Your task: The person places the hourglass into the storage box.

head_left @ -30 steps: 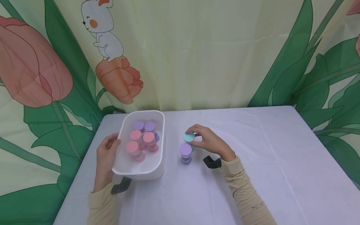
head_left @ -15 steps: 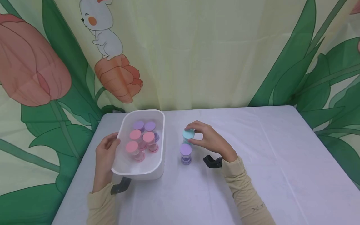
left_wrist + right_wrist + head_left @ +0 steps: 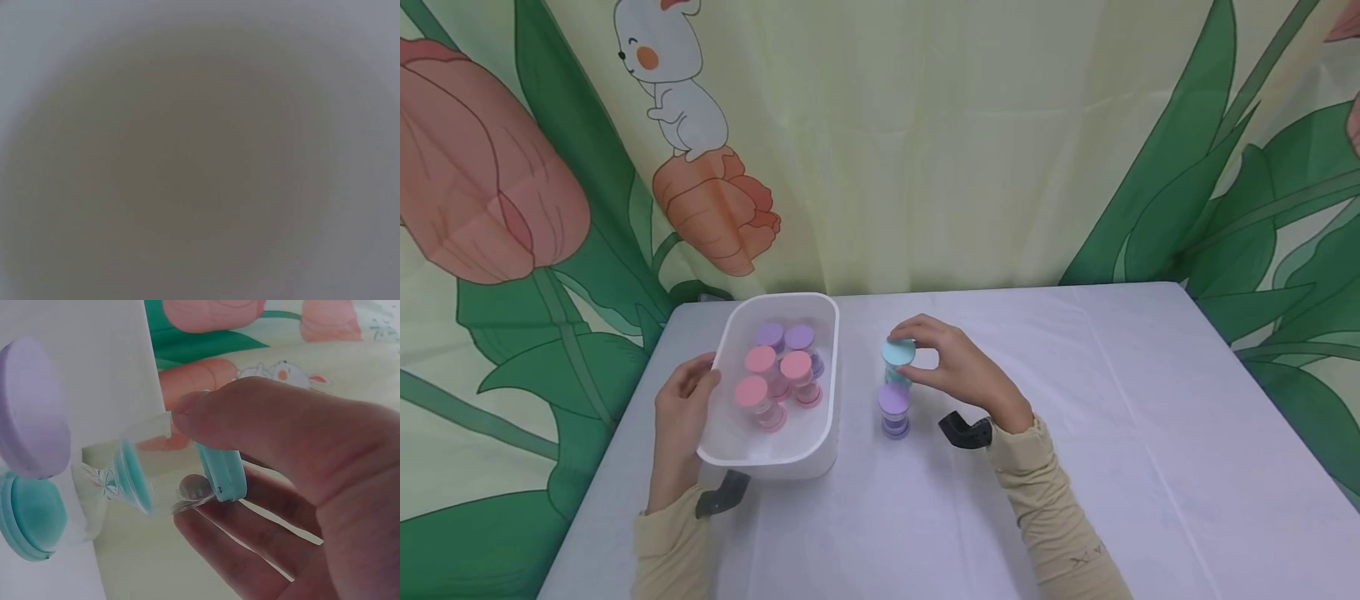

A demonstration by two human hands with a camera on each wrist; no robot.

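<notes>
My right hand [image 3: 958, 367] holds a teal-capped hourglass [image 3: 898, 353] by its upper end, between thumb and fingers. In the right wrist view the clear body of the teal hourglass [image 3: 156, 469] shows a narrow waist. A purple-capped hourglass [image 3: 895, 408] stands upright on the table just in front of it, partly covering its lower end. At the left, my left hand [image 3: 685, 408] grips the side rim of a white bin [image 3: 775, 462]. Inside the bin are pink hourglasses [image 3: 801, 375] and purple hourglasses [image 3: 770, 335]. The left wrist view is only a blur.
A white cloth covers the table [image 3: 1112, 433]. Behind its far edge hangs a curtain [image 3: 962, 167] printed with tulips, a rabbit and a carrot. A black wrist camera [image 3: 966, 431] sits under the right wrist, another camera [image 3: 724, 493] by the left.
The teal hourglass and my right hand have shifted slightly up and to the left in the head view. My left hand and the bin stay almost where they were.
</notes>
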